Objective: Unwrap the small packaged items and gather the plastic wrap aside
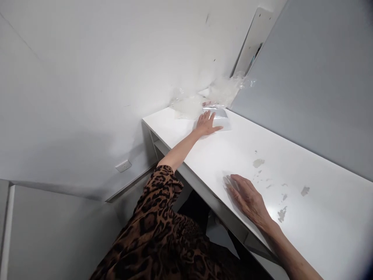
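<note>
With fingers spread, my left hand [206,125] reaches toward the far end of the white desk [233,155]. It lies flat against a shiny silver and clear plastic packet [219,113]; its thumb points right. Crumpled clear plastic wrap [223,91] is heaped just beyond the fingertips, with a small reddish mark showing through. Closer to me, my right hand [247,196] is on its side at the desk's front edge, fingers stretched out and nothing in them. What the packet contains cannot be made out.
A white panel with small holes [250,42] leans in the corner, between the white wall [87,70] and a grey partition [320,77]. Several grey worn patches [282,214] mark the desktop. Low on the left wall is a power socket [123,166]. Open shelving runs beneath the desk.
</note>
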Demonstrator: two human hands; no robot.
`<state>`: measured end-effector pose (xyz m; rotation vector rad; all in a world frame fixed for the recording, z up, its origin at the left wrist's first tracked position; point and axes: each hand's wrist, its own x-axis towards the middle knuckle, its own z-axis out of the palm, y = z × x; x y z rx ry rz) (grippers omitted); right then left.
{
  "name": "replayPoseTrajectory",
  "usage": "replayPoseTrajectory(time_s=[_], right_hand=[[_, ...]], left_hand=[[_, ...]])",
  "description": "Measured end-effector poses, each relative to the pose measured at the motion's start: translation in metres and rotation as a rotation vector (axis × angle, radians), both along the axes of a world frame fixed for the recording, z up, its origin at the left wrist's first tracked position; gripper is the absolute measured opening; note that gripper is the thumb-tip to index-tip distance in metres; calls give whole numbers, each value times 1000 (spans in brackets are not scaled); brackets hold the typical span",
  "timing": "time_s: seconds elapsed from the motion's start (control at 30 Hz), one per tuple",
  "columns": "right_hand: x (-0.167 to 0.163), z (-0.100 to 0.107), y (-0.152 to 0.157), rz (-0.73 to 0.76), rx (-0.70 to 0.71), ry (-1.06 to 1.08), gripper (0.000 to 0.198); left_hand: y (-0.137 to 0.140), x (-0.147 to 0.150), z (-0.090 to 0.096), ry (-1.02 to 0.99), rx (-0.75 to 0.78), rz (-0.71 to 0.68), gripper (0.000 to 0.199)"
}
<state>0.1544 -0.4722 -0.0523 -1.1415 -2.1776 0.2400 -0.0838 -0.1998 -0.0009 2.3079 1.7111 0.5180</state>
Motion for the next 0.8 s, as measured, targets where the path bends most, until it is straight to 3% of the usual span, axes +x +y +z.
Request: replayPoseTrajectory(time_s=[0.13, 0.23, 0.4, 0.5, 0.6, 0.67, 0.77, 0.8], right_hand=[[-4, 6, -1, 59, 46, 1, 44], [-7, 9, -1, 90, 78, 9, 47], [-9, 8, -2, 144, 70, 13, 45], [-8, 5, -3, 150, 50, 20, 40], [-9, 2, -4, 152, 30, 22, 37], [-9, 3, -4, 152, 20, 28, 37], [-11, 7, -4, 155, 9, 35, 36], [-12, 9, -4, 157, 2, 35, 36]], left_hand=[[51, 16, 6, 20, -80, 146, 111], [65, 20, 1, 38, -115, 201, 104], [34, 24, -5, 126, -66, 122, 94], [6, 27, 3, 204, -50, -1, 93], [1, 27, 15, 175, -56, -26, 81], [17, 24, 22, 100, 3, 85, 71], [63, 18, 24, 8, 96, 265, 44], [80, 17, 23, -5, 91, 307, 45]])
